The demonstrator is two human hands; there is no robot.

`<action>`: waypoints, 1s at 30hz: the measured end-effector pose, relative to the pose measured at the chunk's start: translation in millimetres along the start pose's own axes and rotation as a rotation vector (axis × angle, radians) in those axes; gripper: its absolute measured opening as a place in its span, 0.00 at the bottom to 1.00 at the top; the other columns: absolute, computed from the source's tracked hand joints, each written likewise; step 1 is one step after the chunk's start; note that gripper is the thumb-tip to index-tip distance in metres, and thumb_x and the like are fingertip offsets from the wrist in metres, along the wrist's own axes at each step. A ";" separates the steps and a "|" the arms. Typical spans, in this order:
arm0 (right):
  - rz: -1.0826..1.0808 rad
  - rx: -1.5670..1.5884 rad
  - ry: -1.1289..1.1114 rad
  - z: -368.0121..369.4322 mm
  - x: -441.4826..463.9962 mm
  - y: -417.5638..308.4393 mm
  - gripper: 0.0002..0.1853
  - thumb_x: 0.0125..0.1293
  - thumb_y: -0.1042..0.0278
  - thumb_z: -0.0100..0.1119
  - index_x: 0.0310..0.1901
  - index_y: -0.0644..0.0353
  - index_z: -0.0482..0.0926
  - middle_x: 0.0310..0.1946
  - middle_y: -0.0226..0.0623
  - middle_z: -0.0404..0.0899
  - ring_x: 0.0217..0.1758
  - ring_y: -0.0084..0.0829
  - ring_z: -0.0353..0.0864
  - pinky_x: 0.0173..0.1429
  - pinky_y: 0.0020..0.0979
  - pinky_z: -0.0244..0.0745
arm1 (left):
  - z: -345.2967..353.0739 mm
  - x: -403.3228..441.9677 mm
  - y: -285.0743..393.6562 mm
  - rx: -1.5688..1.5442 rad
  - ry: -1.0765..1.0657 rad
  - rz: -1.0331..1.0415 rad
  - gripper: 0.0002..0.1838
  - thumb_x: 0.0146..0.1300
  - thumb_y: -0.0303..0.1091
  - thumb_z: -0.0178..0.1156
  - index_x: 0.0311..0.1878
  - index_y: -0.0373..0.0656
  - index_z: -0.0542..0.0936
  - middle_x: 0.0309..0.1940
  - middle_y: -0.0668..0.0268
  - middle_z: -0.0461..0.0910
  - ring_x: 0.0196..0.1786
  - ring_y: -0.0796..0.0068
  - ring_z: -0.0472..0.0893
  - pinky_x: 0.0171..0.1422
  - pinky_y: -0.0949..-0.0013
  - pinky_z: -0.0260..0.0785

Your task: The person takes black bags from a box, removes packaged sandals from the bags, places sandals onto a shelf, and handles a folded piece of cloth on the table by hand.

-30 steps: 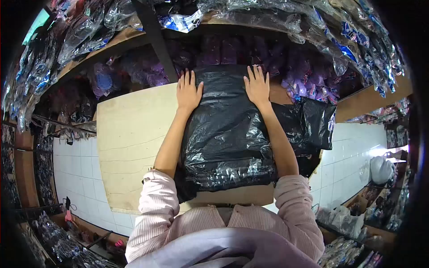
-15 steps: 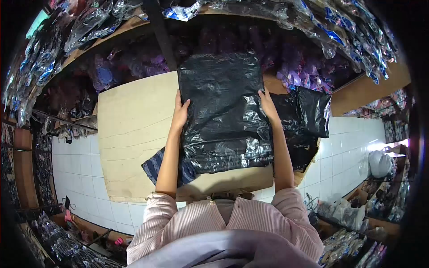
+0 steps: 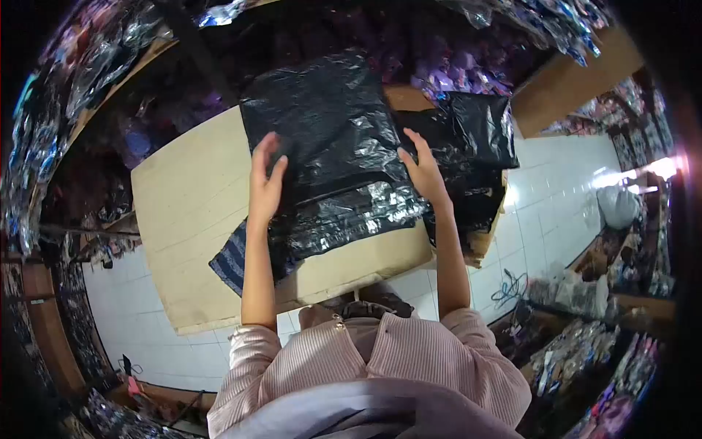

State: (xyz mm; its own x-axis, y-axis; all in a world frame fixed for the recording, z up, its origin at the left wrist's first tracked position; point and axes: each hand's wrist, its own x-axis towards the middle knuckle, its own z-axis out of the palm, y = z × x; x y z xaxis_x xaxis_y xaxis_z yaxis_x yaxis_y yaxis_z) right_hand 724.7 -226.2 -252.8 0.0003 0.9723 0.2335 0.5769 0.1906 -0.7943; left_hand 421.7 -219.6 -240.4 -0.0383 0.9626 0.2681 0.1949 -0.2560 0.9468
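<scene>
A large black plastic bag (image 3: 329, 139) lies flat on the beige board (image 3: 179, 197) in front of me. My left hand (image 3: 266, 181) is over the bag's left edge, thumb and fingers apart, holding nothing. At the right edge, my right hand (image 3: 424, 167) is also open, its fingers spread; whether the fingertips touch the plastic I cannot tell. A dark blue striped cloth (image 3: 231, 260) sticks out from beneath the bag's lower left corner, partly hidden by my left forearm.
More black plastic bags (image 3: 479, 132) lie at the board's right side. A shelf with purple plastic-wrapped items (image 3: 461, 73) runs along the back. White floor tiles (image 3: 552, 197) surround the board, and a pale plastic bag (image 3: 618, 206) stands at the far right.
Both hands have loosened from the bag's side edges, with their fingers now spread. The view has turned and shifted, so the bag appears tilted and farther left.
</scene>
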 end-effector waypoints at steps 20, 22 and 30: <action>1.012 0.146 -0.381 -76.5 -612.9 295.8 0.18 0.64 0.61 0.50 0.47 0.67 0.75 0.39 0.45 0.80 0.42 0.34 0.80 0.45 0.33 0.74 | 266.2 -337.7 -159.3 0.647 -1.357 -0.488 0.27 0.53 0.44 0.55 0.52 0.34 0.72 0.50 0.47 0.75 0.53 0.55 0.75 0.56 0.61 0.67; 1.223 0.247 -0.368 -97.0 -647.0 288.7 0.20 0.64 0.60 0.49 0.50 0.67 0.75 0.40 0.45 0.80 0.40 0.33 0.79 0.43 0.30 0.74 | 262.5 -360.4 -199.1 0.844 -1.355 -0.479 0.30 0.52 0.47 0.55 0.55 0.38 0.71 0.50 0.47 0.74 0.56 0.52 0.73 0.60 0.60 0.64; 1.402 0.492 -0.197 -128.9 -709.0 310.9 0.22 0.63 0.59 0.49 0.53 0.66 0.72 0.42 0.45 0.79 0.39 0.32 0.77 0.40 0.33 0.73 | 249.6 -380.3 -147.6 0.717 -1.326 -0.696 0.31 0.56 0.43 0.57 0.58 0.32 0.67 0.54 0.46 0.72 0.57 0.56 0.72 0.61 0.63 0.63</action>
State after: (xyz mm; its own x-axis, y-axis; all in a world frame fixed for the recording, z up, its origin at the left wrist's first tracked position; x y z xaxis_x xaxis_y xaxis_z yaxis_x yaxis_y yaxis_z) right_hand 1009.1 -873.7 -593.1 0.1751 0.3934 -0.9025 -0.1242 -0.9005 -0.4166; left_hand 652.1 -525.8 -526.4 0.4275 0.3653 -0.8269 0.8953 -0.0447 0.4432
